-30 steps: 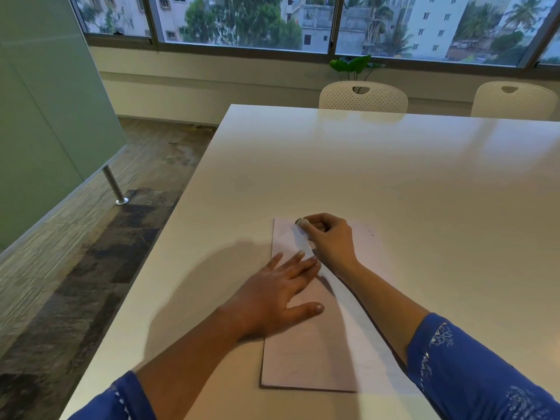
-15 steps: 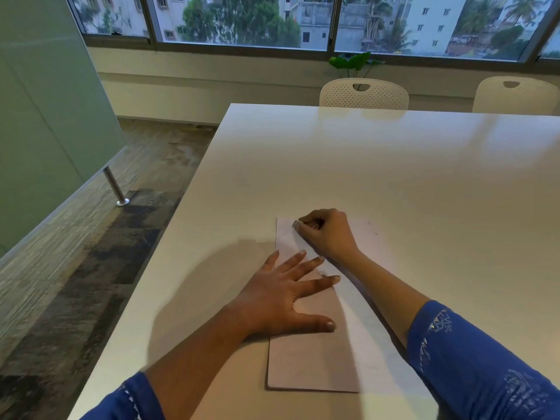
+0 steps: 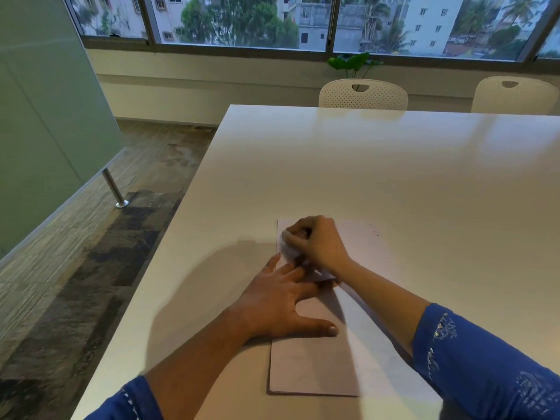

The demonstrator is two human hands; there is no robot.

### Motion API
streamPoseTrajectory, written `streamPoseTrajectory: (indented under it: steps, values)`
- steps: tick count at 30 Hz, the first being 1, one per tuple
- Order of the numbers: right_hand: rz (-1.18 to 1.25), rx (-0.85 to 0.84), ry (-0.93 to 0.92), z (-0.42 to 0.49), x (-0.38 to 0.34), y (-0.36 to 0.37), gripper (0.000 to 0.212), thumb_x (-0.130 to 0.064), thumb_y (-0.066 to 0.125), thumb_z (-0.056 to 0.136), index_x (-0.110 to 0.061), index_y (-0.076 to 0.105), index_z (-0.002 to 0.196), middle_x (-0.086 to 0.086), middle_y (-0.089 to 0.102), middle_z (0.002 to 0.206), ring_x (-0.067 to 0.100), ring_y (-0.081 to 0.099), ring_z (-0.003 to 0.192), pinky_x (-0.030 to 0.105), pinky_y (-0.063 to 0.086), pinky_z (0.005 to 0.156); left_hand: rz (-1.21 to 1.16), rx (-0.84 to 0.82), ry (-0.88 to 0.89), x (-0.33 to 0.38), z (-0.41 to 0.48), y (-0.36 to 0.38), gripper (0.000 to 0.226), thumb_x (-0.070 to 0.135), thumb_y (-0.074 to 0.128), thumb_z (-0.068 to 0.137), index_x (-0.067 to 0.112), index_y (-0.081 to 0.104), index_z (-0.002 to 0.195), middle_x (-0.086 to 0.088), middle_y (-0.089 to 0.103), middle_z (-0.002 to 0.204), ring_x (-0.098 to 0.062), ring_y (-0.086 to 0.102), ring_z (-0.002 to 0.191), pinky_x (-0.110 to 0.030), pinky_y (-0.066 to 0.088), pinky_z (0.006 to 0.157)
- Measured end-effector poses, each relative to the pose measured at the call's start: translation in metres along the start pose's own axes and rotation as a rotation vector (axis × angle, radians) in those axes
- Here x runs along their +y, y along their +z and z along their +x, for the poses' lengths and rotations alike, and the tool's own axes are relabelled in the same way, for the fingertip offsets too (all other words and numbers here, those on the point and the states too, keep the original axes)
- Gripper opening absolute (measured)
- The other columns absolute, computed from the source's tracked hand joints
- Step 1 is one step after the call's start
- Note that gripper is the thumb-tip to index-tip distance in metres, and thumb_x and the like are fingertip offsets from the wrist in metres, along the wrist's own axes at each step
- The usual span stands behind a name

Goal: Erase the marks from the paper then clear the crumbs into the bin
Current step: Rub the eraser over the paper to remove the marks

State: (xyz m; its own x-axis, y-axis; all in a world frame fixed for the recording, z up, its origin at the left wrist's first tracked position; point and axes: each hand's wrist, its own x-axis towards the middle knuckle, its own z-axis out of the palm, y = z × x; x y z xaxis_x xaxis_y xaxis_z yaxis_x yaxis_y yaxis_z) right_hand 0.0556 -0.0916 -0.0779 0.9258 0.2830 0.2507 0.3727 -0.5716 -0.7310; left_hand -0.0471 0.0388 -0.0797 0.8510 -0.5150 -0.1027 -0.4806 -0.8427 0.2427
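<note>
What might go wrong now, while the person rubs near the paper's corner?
The right hand rubs the eraser at the paper's far corner, beyond the flat left hand, so that corner may crease or tear. Dark specks at the far edge may scatter over the table; no bin is in view.

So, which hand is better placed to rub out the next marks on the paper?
The right hand: it pinches the eraser at the far left corner of the paper. The left hand lies flat on the sheet, holding it steady.
</note>
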Motion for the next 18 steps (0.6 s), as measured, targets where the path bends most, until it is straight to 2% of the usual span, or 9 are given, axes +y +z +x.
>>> streamPoseTrajectory:
  steps: [2, 3, 6, 9, 12, 15, 16, 18]
  values:
    - [0.006, -0.131, -0.038, -0.006, -0.005, 0.002, 0.018, -0.031, 0.067, 0.092, -0.015, 0.076, 0.094, -0.002, 0.074, 0.092, 0.008, 0.068, 0.083, 0.02, 0.054, 0.078, -0.022, 0.003, -0.02, 0.0, -0.002, -0.002, 0.082, 0.09, 0.031, 0.08, 0.053, 0.017, 0.151, 0.021, 0.004, 0.164, -0.006, -0.014, 0.15, -0.048, -0.007, 0.123]
    - [-0.002, -0.139, -0.041, -0.004, -0.004, 0.001, 0.018, -0.03, 0.067, 0.092, -0.015, 0.076, 0.095, -0.002, 0.074, 0.094, 0.008, 0.067, 0.084, 0.019, 0.053, 0.077, -0.015, 0.001, -0.018, 0.001, -0.002, -0.002, 0.082, 0.09, 0.031, 0.08, 0.054, 0.015, 0.151, 0.021, 0.003, 0.165, -0.006, -0.014, 0.15, -0.048, -0.008, 0.123]
    - [-0.068, 0.032, 0.022, 0.012, 0.005, -0.007, 0.016, -0.026, 0.069, 0.09, -0.012, 0.077, 0.094, -0.001, 0.072, 0.083, 0.004, 0.063, 0.068, 0.01, 0.044, 0.062, 0.027, -0.019, -0.008, 0.003, 0.0, 0.0, 0.08, 0.09, 0.028, 0.081, 0.06, 0.002, 0.15, 0.023, -0.011, 0.163, -0.003, -0.024, 0.146, -0.045, -0.017, 0.119]
    - [-0.115, 0.163, 0.101, 0.023, 0.015, -0.017, 0.016, -0.024, 0.07, 0.09, -0.01, 0.078, 0.089, -0.002, 0.069, 0.073, 0.007, 0.058, 0.058, 0.015, 0.042, 0.056, 0.019, -0.011, -0.011, 0.002, 0.003, 0.002, 0.079, 0.091, 0.028, 0.08, 0.063, -0.002, 0.148, 0.024, -0.014, 0.162, -0.005, -0.021, 0.148, -0.047, -0.016, 0.12]
    - [-0.086, 0.069, 0.028, 0.011, 0.006, -0.014, 0.015, -0.023, 0.07, 0.089, -0.011, 0.076, 0.086, -0.002, 0.07, 0.075, 0.008, 0.062, 0.062, 0.019, 0.047, 0.057, 0.02, -0.024, -0.003, 0.002, 0.0, -0.001, 0.081, 0.09, 0.03, 0.081, 0.059, 0.002, 0.151, 0.022, -0.011, 0.163, -0.005, -0.021, 0.148, -0.045, -0.016, 0.12]
    - [-0.07, -0.121, -0.076, -0.007, -0.007, -0.004, 0.015, -0.027, 0.069, 0.091, -0.014, 0.077, 0.092, -0.003, 0.073, 0.09, 0.008, 0.066, 0.079, 0.016, 0.052, 0.071, -0.033, -0.013, -0.029, 0.001, -0.001, -0.002, 0.084, 0.091, 0.032, 0.078, 0.054, 0.013, 0.152, 0.02, 0.001, 0.165, -0.005, -0.015, 0.149, -0.046, -0.013, 0.122]
    - [-0.075, -0.128, -0.084, -0.006, -0.007, -0.003, 0.016, -0.027, 0.069, 0.09, -0.014, 0.077, 0.093, -0.002, 0.073, 0.091, 0.007, 0.066, 0.08, 0.013, 0.05, 0.071, -0.03, -0.009, -0.027, 0.001, -0.001, -0.002, 0.085, 0.092, 0.03, 0.077, 0.055, 0.013, 0.152, 0.02, 0.002, 0.165, -0.006, -0.014, 0.15, -0.048, -0.01, 0.123]
    - [-0.058, -0.043, -0.034, 0.005, 0.0, -0.007, 0.017, -0.026, 0.071, 0.089, -0.011, 0.078, 0.091, -0.001, 0.074, 0.083, 0.007, 0.065, 0.068, 0.011, 0.047, 0.06, 0.004, -0.019, -0.013, 0.002, 0.0, -0.001, 0.083, 0.092, 0.028, 0.079, 0.058, 0.006, 0.151, 0.021, -0.006, 0.164, -0.006, -0.018, 0.149, -0.049, -0.012, 0.122]
